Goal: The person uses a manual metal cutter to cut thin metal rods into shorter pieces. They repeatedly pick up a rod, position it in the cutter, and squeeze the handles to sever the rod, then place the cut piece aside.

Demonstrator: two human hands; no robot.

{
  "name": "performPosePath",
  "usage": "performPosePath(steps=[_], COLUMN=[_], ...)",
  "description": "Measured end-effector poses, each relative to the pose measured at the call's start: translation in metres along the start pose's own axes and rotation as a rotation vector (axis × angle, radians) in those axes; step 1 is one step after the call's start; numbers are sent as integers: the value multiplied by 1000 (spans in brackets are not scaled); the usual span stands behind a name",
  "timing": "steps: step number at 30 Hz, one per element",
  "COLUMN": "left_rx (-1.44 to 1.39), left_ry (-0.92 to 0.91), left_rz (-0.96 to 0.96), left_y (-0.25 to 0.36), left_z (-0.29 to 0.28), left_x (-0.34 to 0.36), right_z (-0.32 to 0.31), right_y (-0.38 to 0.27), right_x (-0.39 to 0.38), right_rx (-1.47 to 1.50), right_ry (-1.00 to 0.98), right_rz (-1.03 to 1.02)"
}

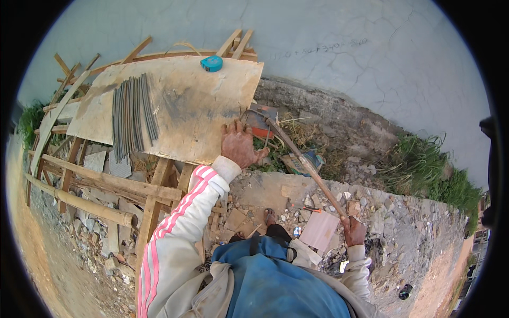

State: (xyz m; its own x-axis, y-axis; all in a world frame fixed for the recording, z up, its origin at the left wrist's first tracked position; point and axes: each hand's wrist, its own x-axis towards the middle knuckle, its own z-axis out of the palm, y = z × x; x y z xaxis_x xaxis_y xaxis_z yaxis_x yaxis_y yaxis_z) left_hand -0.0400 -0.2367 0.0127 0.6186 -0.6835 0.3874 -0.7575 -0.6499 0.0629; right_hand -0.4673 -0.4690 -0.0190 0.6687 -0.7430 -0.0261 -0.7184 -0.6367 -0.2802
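The right hand [355,231] is gripping the bar [307,167] for leverage; the splayed, seemingly empty left hand [239,145] should be bracing the board [212,95] beneath.

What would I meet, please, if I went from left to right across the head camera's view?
Green plant at the far left, row of grey rods, blue tape measure, left hand, pinkish board, right hand, green grass by the wall.
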Motion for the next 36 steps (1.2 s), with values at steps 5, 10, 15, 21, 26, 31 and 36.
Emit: performPosePath(steps=[5,10,15,21,26,31,36], left_rx=[4,-22,-69,-73,-86,-151,-143], left_ry=[1,17,7,-25,-5,-49,2], left_rz=[7,-10,-38,-53,-64,-59,-19], left_y=[0,-1,1,1,1,-3,-7], left_z=[2,6,5,2,4,5,8], left_x=[-2,-4,-4,-5,-7,-7,-8], right_z=[-6,-11,-8,-13,-11,-12,-14], right_y=[-5,-13,-12,-8,-15,-30,-67], right_x=[-2,-14,-17,-10,-14,-33,-63], right_rx=[-27,-82,-110,-93,-110,-198,-173], right_ry=[11,19,48,23,59,67,96], right_rz=[-17,6,6,4,11,78,169])
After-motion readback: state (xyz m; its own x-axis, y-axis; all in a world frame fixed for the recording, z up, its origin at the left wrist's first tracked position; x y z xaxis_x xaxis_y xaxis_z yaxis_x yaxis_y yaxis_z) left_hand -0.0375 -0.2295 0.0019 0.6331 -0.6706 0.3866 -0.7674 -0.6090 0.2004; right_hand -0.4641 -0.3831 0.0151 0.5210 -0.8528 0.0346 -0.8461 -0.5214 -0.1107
